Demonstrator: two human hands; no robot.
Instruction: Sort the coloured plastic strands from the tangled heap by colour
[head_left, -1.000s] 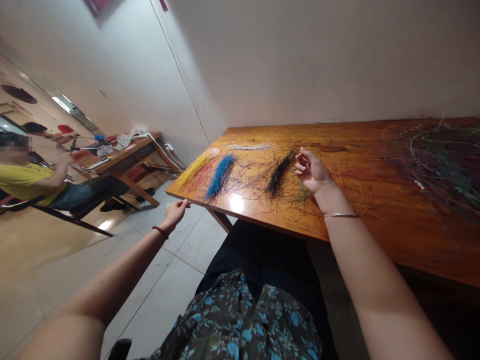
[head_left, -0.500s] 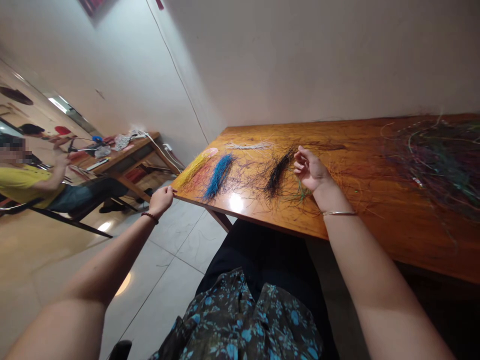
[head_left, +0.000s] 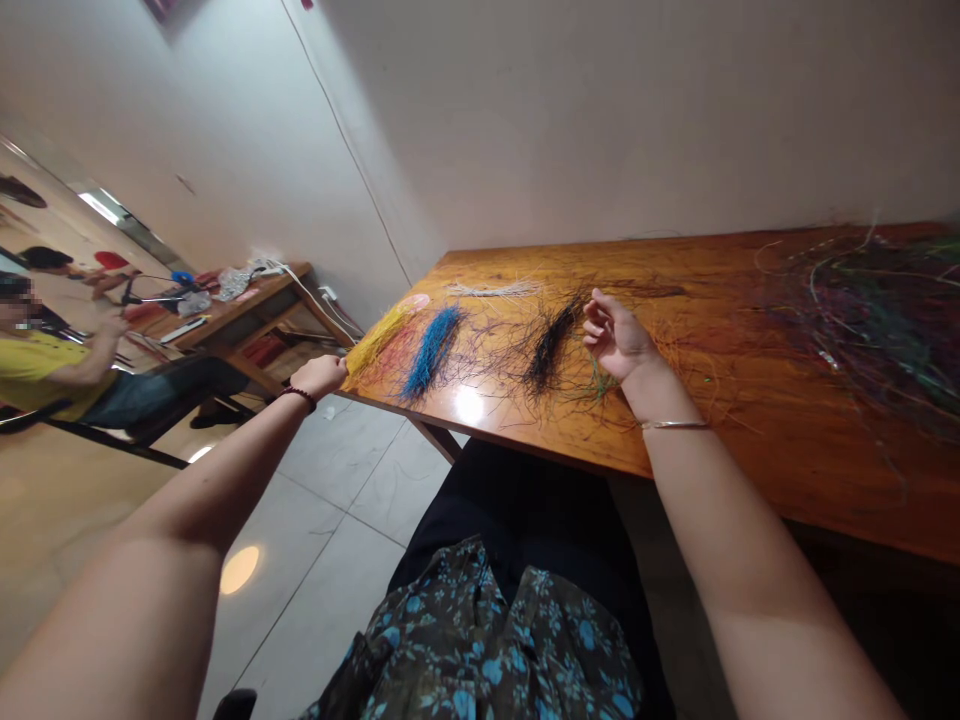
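Note:
Sorted bundles of thin strands lie on an orange wooden table [head_left: 712,300]: yellow [head_left: 379,338], blue [head_left: 430,350], black [head_left: 551,343], a pale one [head_left: 491,290] further back. My left hand [head_left: 321,375] is stretched out to the table's left corner beside the yellow bundle, fingers closed; whatever it pinches is too thin to make out. My right hand [head_left: 617,338] rests on the table just right of the black bundle, fingers loosely curled and apart, over some green strands [head_left: 598,385].
A big tangled heap of mixed-colour strands [head_left: 877,320] covers the table's right end. A white wall stands behind. To the left, another person in a yellow shirt [head_left: 45,365] sits at a second cluttered table [head_left: 225,310]. Tiled floor lies below.
My left hand has moved up and left from below the table edge to the table's corner by the yellow bundle, closing its fingers. My right hand has barely shifted.

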